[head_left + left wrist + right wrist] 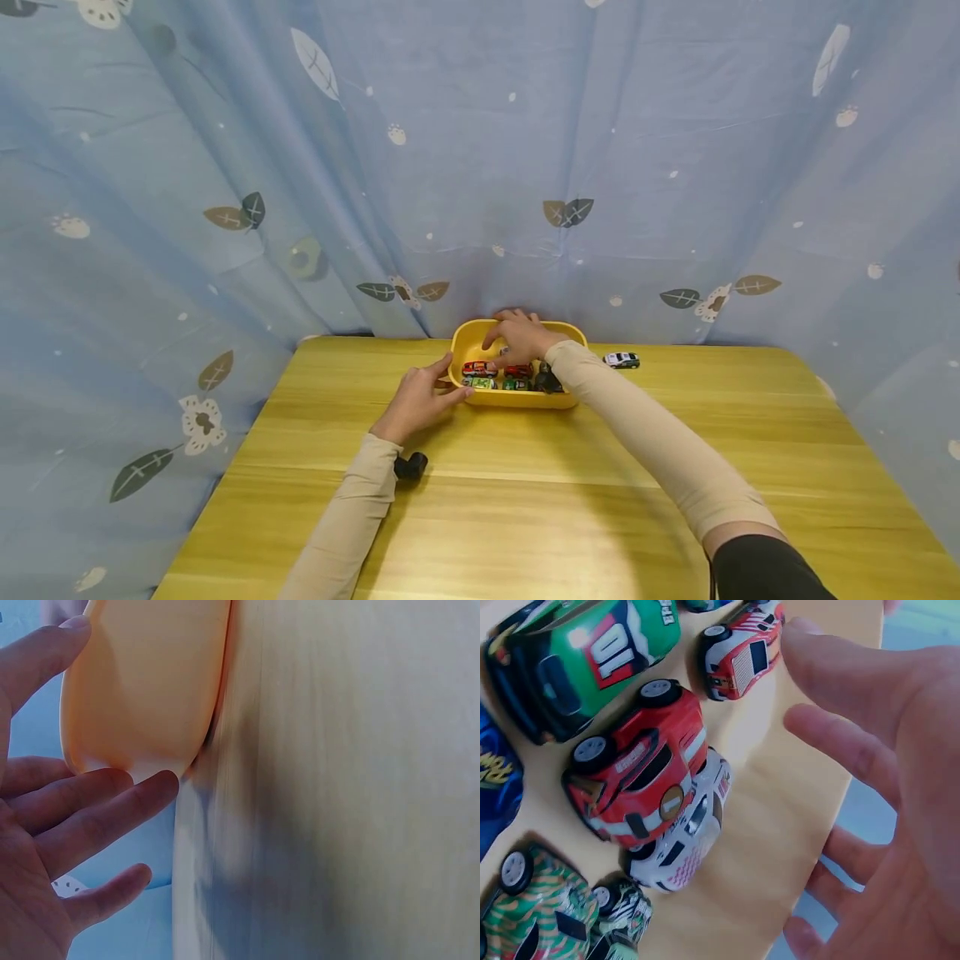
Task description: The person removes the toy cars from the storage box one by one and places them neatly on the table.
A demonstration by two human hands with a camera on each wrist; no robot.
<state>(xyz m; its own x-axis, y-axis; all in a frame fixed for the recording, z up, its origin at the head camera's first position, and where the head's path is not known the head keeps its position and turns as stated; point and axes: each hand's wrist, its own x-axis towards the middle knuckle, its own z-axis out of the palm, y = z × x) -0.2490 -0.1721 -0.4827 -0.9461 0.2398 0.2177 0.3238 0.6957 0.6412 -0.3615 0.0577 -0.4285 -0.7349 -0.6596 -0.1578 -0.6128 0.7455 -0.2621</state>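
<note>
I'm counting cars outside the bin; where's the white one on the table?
In the head view, the white car sits near the table top's far edge, just right of the yellow bin, beyond the right sleeve.

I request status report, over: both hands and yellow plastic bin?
Left hand touching left end of yellow plastic bin. Right hand above multicoloured toy cars inside, holding nothing. White-and-dark toy car outside, right of bin; nothing visibly blocking.

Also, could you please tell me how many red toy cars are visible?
2, both in the yellow bin: a red car toward its left end, another near the middle; the right sleeve may hide more.
</note>
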